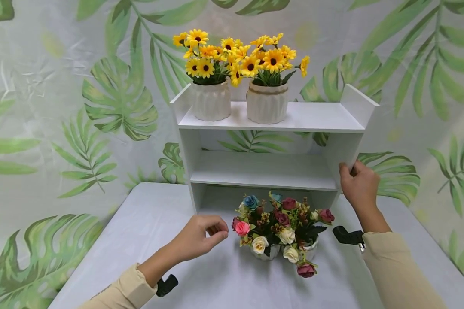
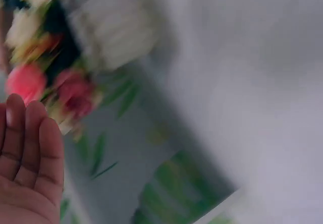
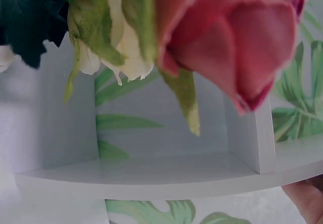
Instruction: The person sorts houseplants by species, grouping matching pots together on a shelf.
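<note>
A white shelf unit [image 1: 263, 171] stands at the back of the table. My right hand [image 1: 359, 182] grips the front edge of its right side panel, thumb on the inner side; in the right wrist view only a bit of that hand [image 3: 309, 199] shows at the lower right. Left of the rose pots, my left hand [image 1: 203, 236] hovers with loosely bent fingers, holding nothing. Two white pots of artificial roses [image 1: 287, 235] stand on the table before the bottom shelf. Pink roses [image 2: 75, 93] appear beyond the left fingers in the left wrist view, and a large red rose [image 3: 232, 37] hangs close in the right wrist view.
Two ribbed white pots [image 1: 211, 102] of yellow artificial daisies [image 1: 273, 61] stand on the top shelf, left and centre. The white-covered table [image 1: 139, 223] meets a leaf-patterned backdrop [image 1: 120, 98]. Black wrist straps or mounts [image 1: 348, 235] show at the sleeves.
</note>
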Demonstrator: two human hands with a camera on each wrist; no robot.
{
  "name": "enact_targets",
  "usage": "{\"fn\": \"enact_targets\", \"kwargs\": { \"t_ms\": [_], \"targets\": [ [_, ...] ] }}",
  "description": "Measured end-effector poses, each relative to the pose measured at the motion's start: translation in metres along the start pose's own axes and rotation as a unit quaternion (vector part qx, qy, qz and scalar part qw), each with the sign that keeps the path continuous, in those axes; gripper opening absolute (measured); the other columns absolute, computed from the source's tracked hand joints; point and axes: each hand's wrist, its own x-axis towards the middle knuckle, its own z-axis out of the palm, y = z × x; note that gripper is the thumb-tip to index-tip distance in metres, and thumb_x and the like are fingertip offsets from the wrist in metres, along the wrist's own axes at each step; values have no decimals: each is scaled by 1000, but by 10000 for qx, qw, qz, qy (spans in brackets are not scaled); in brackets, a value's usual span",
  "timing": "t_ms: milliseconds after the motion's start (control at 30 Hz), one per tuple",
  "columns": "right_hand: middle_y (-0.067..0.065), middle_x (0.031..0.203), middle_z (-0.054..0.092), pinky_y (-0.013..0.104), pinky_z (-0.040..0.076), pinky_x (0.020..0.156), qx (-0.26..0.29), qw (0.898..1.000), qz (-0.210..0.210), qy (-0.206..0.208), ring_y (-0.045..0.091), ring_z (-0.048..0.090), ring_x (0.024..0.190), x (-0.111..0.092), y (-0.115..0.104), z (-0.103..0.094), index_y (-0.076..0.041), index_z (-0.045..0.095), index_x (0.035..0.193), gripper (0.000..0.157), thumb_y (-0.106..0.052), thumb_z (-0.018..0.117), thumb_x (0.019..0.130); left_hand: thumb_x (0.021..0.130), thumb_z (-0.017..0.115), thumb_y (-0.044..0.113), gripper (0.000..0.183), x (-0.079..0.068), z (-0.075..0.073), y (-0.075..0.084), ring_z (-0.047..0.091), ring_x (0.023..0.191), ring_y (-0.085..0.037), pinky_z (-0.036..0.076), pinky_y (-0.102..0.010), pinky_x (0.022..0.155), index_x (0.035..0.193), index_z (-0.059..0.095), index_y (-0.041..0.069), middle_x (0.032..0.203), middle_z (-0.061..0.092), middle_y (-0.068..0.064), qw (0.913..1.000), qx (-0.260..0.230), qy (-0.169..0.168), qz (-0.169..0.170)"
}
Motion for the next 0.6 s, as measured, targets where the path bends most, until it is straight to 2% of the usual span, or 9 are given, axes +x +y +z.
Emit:
{"fn": "enact_targets", "kwargs": {
  "t_ms": [100,200,267,333,400,500,600],
  "targets": [
    [33,91,71,53,55,66,48,10000,-41,-20,45,70,82,0,-1,0,11,69,92,30,-15,56,96,93,67,12,5,-13,18,-12,59,72,5,53,-18,66,92,72,12,84,73,2,9972,-220,-545,-456],
    [32,88,72,30,55,60,36,10000,-31,9,38,69,75,1,-1,0,11,70,89,30,-15,57,95,94,66,14,9,-19,35,-22,60,77,5,52,-17,68,98,72,8,90,74,-1,9910,-379,-1072,-706],
    [30,86,72,11,43,56,-13,10000,-30,53,30,66,71,1,-2,0,10,70,87,29,-15,57,95,94,66,15,16,-19,44,-26,62,82,1,52,-17,70,105,70,5,99,74,-6,9864,-495,-1318,-846],
    [30,85,73,-1,28,55,-10,10000,-46,59,29,66,71,2,-2,0,10,70,87,29,-15,58,95,93,67,17,24,-18,51,-29,65,88,-5,53,-18,72,113,67,3,108,72,-10,9824,-589,-1435,-1043],
    [30,87,72,-4,25,57,31,10000,-56,30,35,68,73,2,-2,0,10,70,89,29,-15,57,95,93,67,18,32,-16,59,-32,67,95,-14,53,-20,74,120,63,2,116,69,-13,9783,-683,-1440,-1322],
    [31,88,72,-5,24,57,57,10000,-42,1,40,70,79,1,0,1,10,70,90,30,-16,57,95,90,70,19,47,-12,69,-35,65,104,-24,54,-25,77,130,54,1,125,63,-15,9744,-811,-1221,-1706],
    [30,87,73,-4,25,56,-4,10000,4,51,28,68,71,1,1,1,9,70,88,29,-16,58,95,85,74,20,63,-5,82,-39,61,112,-28,54,-30,80,138,47,1,130,59,-15,9723,-1001,-848,-1936]
  ]
}}
